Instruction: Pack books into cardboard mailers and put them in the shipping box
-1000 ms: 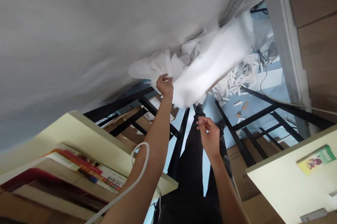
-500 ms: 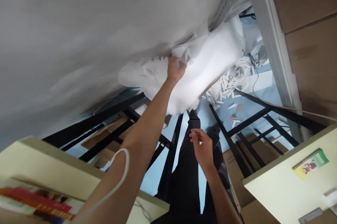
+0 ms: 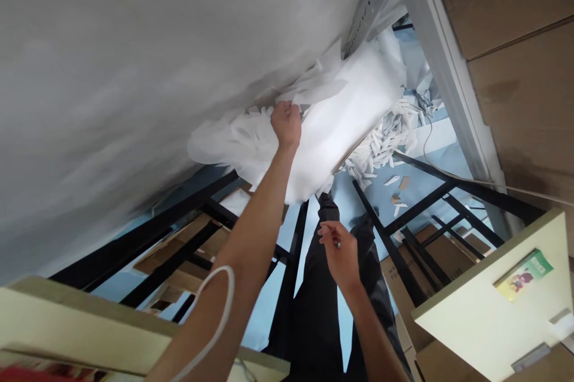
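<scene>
Your largest neighbour is the pale grey, softly rippled surface (image 3: 156, 59) spreading across 10 o'clock. At 2 o'clock rise the stacked brown cardboard boxes (image 3: 520, 65). Black metal bars (image 3: 134, 244) form a frame from 8 o'clock, and matching ones stand around 4. Your legs in dark trousers (image 3: 316, 292) stand toward 6 o'clock between them.

A cream board with a flat edge (image 3: 497, 310) lies at 4 o'clock, with another at 8. The bulky bundle of thin white sheeting (image 3: 354, 113) sits just off the middle of your view, toward 1 and 2 o'clock, one end running out past your left hand toward 10. Beyond it at 2 o'clock leans a whitish upright post (image 3: 448, 77). A heap of white strips (image 3: 381, 143) lies on the blue floor beside the bundle at 3 o'clock.

Your left hand (image 3: 287, 124), near the middle at 12 o'clock, pinches the edge of a thin white flap (image 3: 318, 92) on the bundle. Your right hand (image 3: 339, 250), at 5 o'clock, hangs apart from the bundle, fingers loosely curled; you cannot tell whether they hold anything.

A white cord (image 3: 224, 316) loops over your left forearm at 7 o'clock. Smallest is the green-and-yellow picture label (image 3: 524, 274) on the cream board at 4.
</scene>
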`<action>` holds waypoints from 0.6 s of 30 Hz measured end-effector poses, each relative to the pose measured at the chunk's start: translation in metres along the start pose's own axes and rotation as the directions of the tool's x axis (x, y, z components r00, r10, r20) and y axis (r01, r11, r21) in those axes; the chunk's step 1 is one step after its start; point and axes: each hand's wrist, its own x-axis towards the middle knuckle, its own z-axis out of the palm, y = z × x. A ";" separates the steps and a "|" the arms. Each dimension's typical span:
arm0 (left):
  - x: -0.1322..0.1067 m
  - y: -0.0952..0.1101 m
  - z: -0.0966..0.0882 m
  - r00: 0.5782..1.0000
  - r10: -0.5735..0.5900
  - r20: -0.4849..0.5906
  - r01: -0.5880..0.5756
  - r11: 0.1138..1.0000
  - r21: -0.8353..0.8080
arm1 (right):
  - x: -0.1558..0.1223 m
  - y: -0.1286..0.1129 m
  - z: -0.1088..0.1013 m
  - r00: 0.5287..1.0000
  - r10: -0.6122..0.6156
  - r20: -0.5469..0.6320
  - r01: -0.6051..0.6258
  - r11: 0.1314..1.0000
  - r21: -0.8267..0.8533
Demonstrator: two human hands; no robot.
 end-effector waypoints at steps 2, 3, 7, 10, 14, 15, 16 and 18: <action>-0.031 0.018 -0.008 0.995 -0.057 -0.080 0.044 0.986 -0.162 | 0.012 -0.013 -0.006 0.996 -0.070 -0.052 0.069 0.997 -0.020; -0.049 0.028 -0.012 0.990 -0.089 -0.108 0.062 0.971 -0.229 | 0.021 -0.023 -0.010 0.989 -0.121 -0.086 0.118 0.992 -0.036; -0.126 0.070 -0.026 0.966 -0.176 -0.190 0.100 0.930 -0.354 | 0.056 -0.072 -0.023 0.933 -0.305 -0.189 0.304 0.952 -0.038; -0.179 0.102 -0.031 0.950 -0.262 -0.169 0.179 0.903 -0.390 | 0.069 -0.099 -0.030 0.958 -0.264 -0.114 0.277 0.954 0.117; -0.244 0.143 -0.044 0.975 -0.203 -0.087 0.159 0.919 -0.362 | 0.048 -0.101 -0.047 0.965 -0.250 0.078 0.223 0.942 0.252; -0.259 0.154 -0.049 0.983 -0.179 -0.046 0.153 0.925 -0.347 | 0.037 -0.096 -0.054 0.953 -0.277 0.121 0.234 0.930 0.283; -0.275 0.165 -0.053 0.988 -0.155 0.009 0.149 0.927 -0.344 | 0.024 -0.090 -0.062 0.938 -0.310 0.154 0.251 0.915 0.315; -0.305 0.186 -0.058 0.982 -0.108 0.157 0.159 0.920 -0.357 | -0.003 -0.076 -0.084 0.915 -0.364 0.171 0.285 0.887 0.362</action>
